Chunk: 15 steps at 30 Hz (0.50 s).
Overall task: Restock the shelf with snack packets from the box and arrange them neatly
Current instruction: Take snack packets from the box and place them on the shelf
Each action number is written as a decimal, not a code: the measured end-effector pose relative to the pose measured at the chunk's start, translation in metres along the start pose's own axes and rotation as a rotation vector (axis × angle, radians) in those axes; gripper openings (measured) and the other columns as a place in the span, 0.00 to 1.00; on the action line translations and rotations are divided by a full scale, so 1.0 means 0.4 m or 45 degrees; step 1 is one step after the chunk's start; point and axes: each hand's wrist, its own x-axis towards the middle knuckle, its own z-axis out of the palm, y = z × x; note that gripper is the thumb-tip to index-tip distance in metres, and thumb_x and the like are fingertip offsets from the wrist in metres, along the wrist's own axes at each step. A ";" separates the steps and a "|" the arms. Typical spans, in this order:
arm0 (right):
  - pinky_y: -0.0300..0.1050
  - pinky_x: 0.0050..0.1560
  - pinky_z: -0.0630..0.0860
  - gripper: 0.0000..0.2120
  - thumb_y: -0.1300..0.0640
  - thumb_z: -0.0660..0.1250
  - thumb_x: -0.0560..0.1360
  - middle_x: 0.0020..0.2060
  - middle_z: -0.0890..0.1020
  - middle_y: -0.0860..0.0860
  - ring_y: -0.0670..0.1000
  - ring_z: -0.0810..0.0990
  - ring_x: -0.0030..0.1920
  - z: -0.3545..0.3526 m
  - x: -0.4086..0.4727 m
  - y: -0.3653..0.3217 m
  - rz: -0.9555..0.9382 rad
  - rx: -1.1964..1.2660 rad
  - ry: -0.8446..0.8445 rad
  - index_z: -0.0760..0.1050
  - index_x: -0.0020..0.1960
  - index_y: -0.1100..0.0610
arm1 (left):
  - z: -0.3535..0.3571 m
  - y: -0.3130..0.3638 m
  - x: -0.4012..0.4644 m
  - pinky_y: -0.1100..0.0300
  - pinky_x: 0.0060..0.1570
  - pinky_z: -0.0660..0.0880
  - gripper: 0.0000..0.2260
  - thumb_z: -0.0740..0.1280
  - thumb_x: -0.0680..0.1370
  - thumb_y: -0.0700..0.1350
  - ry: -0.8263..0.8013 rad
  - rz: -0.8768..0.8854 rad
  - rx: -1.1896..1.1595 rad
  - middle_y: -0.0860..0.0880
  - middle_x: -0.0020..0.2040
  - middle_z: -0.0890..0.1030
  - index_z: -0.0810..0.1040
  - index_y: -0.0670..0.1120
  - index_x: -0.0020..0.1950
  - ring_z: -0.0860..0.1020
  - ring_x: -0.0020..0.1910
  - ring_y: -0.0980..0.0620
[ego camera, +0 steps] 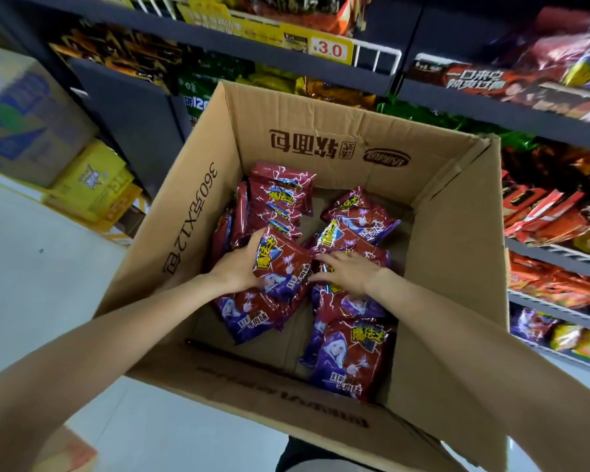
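Observation:
An open cardboard box (453,253) stands on the floor below me, holding several red and purple snack packets. My left hand (241,264) grips one red packet (283,264) near the box's middle, tilted up off the pile. My right hand (346,272) lies with fingers spread on other packets (351,229) just to the right, touching the held packet's edge. A row of packets (280,195) stands on edge at the back left of the box. One more packet (349,356) lies flat at the front right.
Dark shelves (539,114) full of snack bags rise behind and right of the box; a matching purple packet (533,323) sits on a low right shelf. Yellow cartons (92,185) and a big carton (17,110) stand at left on the pale floor (38,267).

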 end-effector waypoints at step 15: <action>0.49 0.51 0.74 0.21 0.52 0.65 0.77 0.52 0.80 0.54 0.56 0.79 0.51 -0.160 -0.197 0.125 -0.213 -0.266 0.412 0.65 0.68 0.53 | -0.173 0.194 -0.135 0.66 0.46 0.71 0.27 0.67 0.77 0.49 0.528 -0.022 -0.139 0.53 0.58 0.76 0.59 0.51 0.72 0.77 0.51 0.55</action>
